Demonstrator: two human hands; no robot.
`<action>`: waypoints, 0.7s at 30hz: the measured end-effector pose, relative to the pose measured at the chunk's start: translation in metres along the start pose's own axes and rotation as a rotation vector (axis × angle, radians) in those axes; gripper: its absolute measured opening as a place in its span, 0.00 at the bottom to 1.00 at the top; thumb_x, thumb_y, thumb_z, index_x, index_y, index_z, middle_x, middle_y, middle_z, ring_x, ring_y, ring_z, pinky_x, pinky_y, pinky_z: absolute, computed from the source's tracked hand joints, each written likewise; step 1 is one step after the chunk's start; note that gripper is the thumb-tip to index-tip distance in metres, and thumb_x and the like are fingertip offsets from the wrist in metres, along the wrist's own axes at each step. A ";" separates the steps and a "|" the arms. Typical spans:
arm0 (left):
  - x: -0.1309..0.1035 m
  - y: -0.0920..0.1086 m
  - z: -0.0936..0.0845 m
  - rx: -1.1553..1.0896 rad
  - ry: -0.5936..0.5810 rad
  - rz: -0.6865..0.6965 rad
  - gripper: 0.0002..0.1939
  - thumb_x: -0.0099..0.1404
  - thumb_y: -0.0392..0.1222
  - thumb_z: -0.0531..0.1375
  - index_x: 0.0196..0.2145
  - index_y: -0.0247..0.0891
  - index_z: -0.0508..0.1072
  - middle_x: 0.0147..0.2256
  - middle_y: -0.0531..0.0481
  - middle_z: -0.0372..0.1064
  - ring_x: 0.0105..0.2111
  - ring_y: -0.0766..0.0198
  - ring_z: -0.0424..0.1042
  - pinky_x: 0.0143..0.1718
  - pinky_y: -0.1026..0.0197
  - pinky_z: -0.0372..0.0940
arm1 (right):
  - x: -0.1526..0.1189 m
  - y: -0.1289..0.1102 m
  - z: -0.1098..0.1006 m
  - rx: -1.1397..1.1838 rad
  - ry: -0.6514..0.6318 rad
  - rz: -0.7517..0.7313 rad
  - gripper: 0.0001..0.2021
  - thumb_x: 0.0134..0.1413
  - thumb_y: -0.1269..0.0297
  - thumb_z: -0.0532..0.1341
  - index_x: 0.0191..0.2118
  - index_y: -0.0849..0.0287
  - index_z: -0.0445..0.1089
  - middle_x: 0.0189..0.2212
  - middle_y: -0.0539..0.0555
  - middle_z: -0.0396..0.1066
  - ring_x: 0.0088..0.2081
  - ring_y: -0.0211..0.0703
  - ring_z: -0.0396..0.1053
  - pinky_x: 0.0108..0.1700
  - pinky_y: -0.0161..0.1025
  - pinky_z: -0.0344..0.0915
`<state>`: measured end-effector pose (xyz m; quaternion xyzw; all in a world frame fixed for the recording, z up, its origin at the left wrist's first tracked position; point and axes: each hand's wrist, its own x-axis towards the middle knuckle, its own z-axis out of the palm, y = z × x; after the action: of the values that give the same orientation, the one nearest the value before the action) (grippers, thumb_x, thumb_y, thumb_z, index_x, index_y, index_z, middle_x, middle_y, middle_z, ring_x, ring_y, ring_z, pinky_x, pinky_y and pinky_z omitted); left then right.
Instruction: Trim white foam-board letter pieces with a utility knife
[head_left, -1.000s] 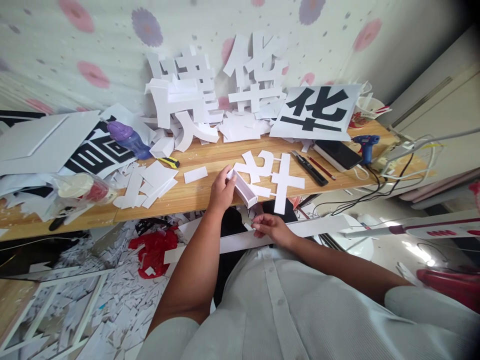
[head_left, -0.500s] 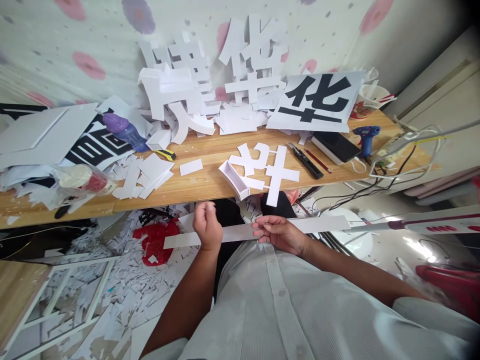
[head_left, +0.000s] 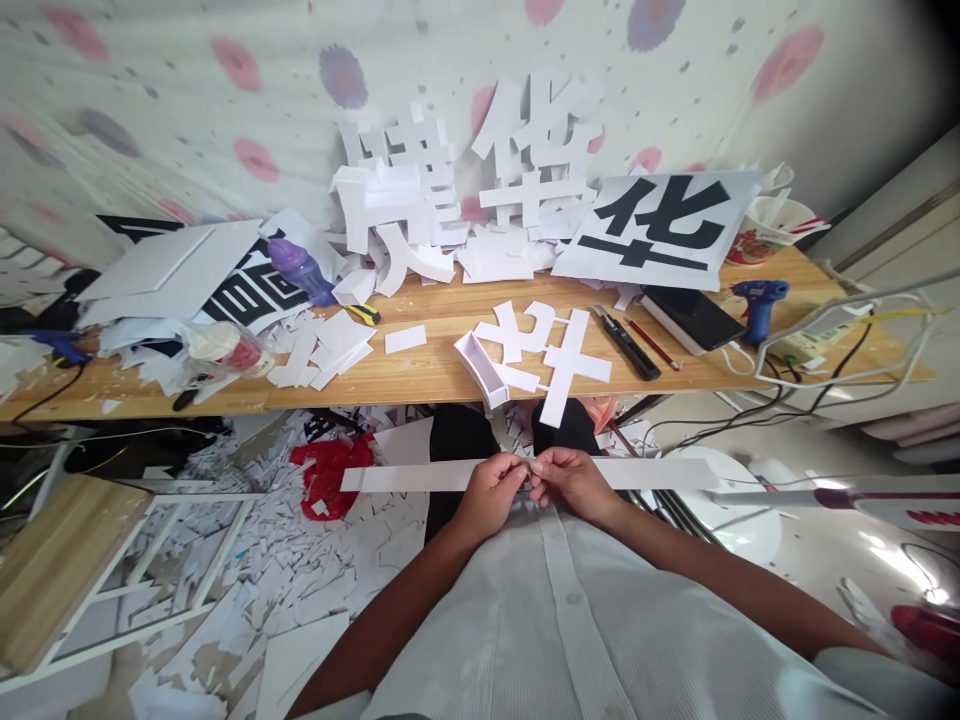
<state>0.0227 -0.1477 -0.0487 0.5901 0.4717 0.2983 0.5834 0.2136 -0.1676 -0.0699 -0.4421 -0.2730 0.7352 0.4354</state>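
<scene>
My left hand (head_left: 489, 497) and my right hand (head_left: 574, 484) meet in front of my shirt, fingertips pinched together at one spot. Whatever is between them is too small to make out. Behind and beneath both hands a long white strip (head_left: 412, 477) lies across my lap, reaching out to either side. On the table edge ahead sits a small open white box-like piece (head_left: 482, 368). Beside it lies a white cut-out character (head_left: 574, 365) with a cross-shaped part that overhangs the edge.
A black utility knife (head_left: 628, 343), a red pencil (head_left: 655, 346), a black power bank (head_left: 694, 320) and a blue glue gun (head_left: 759, 308) lie at the right. White built-up characters (head_left: 397, 190) stand against the wall. Paper scraps (head_left: 202, 560) and a red bag (head_left: 319, 490) cover the floor.
My left hand has moved right and come together with my right hand at the fingertips. The strip stays across my lap. The view has shifted, showing more of the wall and left side.
</scene>
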 end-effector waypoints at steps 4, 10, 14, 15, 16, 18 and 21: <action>0.007 0.000 0.006 -0.034 -0.027 -0.021 0.12 0.73 0.50 0.62 0.38 0.42 0.81 0.35 0.48 0.80 0.38 0.55 0.78 0.46 0.54 0.73 | 0.000 0.001 -0.006 -0.139 -0.012 -0.059 0.25 0.53 0.37 0.76 0.29 0.55 0.75 0.20 0.49 0.74 0.19 0.41 0.71 0.20 0.37 0.66; 0.015 0.001 0.014 -0.092 -0.057 -0.039 0.17 0.75 0.52 0.60 0.34 0.38 0.78 0.31 0.50 0.76 0.33 0.62 0.73 0.41 0.59 0.68 | 0.006 -0.001 -0.010 -0.114 0.006 -0.031 0.29 0.50 0.33 0.76 0.32 0.56 0.75 0.27 0.51 0.77 0.25 0.45 0.77 0.25 0.39 0.73; 0.019 -0.006 0.015 -0.056 0.011 -0.064 0.17 0.73 0.52 0.62 0.37 0.36 0.81 0.31 0.50 0.76 0.33 0.62 0.73 0.39 0.61 0.66 | 0.012 -0.004 -0.011 -0.094 -0.052 0.031 0.28 0.43 0.38 0.81 0.32 0.57 0.76 0.28 0.52 0.80 0.28 0.44 0.79 0.33 0.40 0.77; 0.020 -0.008 0.015 -0.045 0.030 -0.070 0.16 0.73 0.52 0.62 0.37 0.36 0.82 0.31 0.50 0.77 0.33 0.62 0.74 0.40 0.60 0.67 | 0.013 -0.005 -0.012 -0.094 -0.064 0.044 0.27 0.42 0.39 0.81 0.32 0.57 0.76 0.29 0.53 0.81 0.28 0.45 0.79 0.34 0.41 0.78; 0.020 -0.010 0.015 -0.042 0.045 -0.080 0.17 0.73 0.52 0.63 0.37 0.36 0.82 0.30 0.50 0.77 0.33 0.62 0.74 0.39 0.60 0.67 | 0.015 -0.005 -0.013 -0.096 -0.075 0.059 0.27 0.42 0.40 0.82 0.32 0.57 0.76 0.29 0.53 0.81 0.29 0.46 0.80 0.35 0.41 0.78; 0.019 -0.013 0.017 -0.050 0.071 -0.102 0.17 0.72 0.53 0.63 0.38 0.36 0.83 0.31 0.49 0.78 0.33 0.61 0.75 0.39 0.60 0.68 | 0.016 -0.006 -0.014 -0.103 -0.097 0.088 0.25 0.42 0.41 0.82 0.32 0.57 0.77 0.28 0.53 0.82 0.30 0.47 0.81 0.36 0.43 0.79; 0.016 -0.020 0.022 -0.064 0.116 -0.112 0.18 0.71 0.54 0.65 0.42 0.36 0.85 0.36 0.47 0.82 0.37 0.58 0.78 0.41 0.59 0.70 | 0.017 -0.006 -0.017 -0.109 -0.121 0.125 0.24 0.41 0.44 0.82 0.32 0.56 0.79 0.29 0.54 0.83 0.32 0.50 0.82 0.39 0.46 0.80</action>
<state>0.0447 -0.1445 -0.0742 0.5255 0.5272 0.3141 0.5893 0.2269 -0.1494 -0.0798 -0.4358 -0.3102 0.7704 0.3469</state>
